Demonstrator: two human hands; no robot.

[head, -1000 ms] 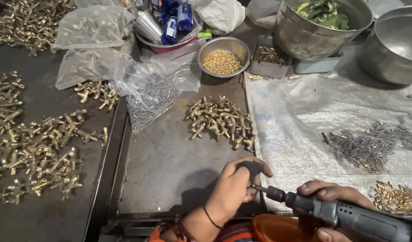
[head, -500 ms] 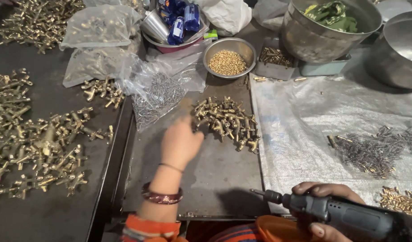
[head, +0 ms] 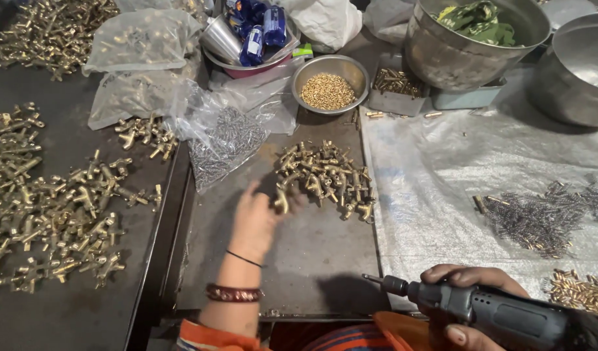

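My left hand [head: 260, 218] reaches over the dark metal tray [head: 312, 273] and closes on a brass tap fitting [head: 283, 195] at the near left edge of a pile of brass fittings [head: 328, 179]. My right hand [head: 471, 302] grips a grey electric screwdriver [head: 481, 309] at the bottom right. Its bit points left over the tray's front edge, well apart from the pile.
Many brass fittings [head: 45, 201] lie on the dark table at left. A clear bag of screws [head: 224, 140], a steel bowl of brass beads [head: 328, 91] and large steel pots [head: 474, 39] stand behind. Grey springs [head: 546, 214] lie on plastic sheeting at right.
My left hand left the screwdriver's tip, reached forward to the pile of fittings and now has one in its fingers. The right hand with the screwdriver stayed nearly in place.
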